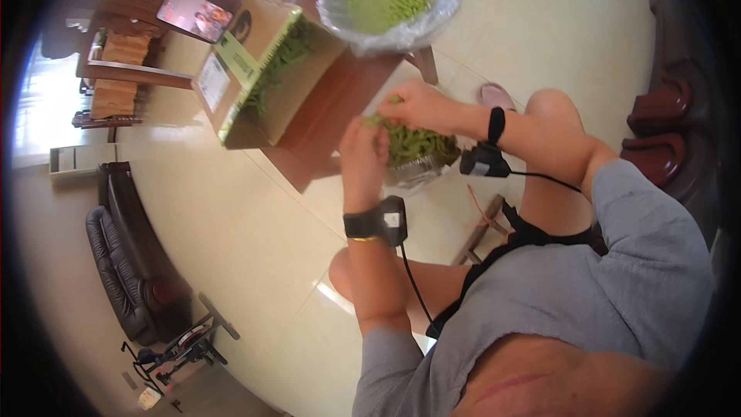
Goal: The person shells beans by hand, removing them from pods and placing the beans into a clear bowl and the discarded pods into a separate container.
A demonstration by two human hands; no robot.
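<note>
My left hand (364,153) and my right hand (421,106) are close together, fingers pinched, with a small green bean pod (374,120) between them. Part of the pod is covered by my fingers. Just below my hands stands a plastic-lined container (417,173) heaped with green pods (421,145). Beyond my right hand, a large bowl (449,19) lined with clear plastic holds a layer of small shelled green beans (390,1). An open cardboard box (297,117) lies tilted to the left of the bowl, with more green pods or hulls (287,54) inside.
The box rests on a reddish-brown wooden chair (340,108). A phone with a lit screen (194,14) leans behind the box. Dark carved wooden furniture (664,127) stands at the right, a dark leather sofa (143,262) at the left. Cables run from my wrist devices.
</note>
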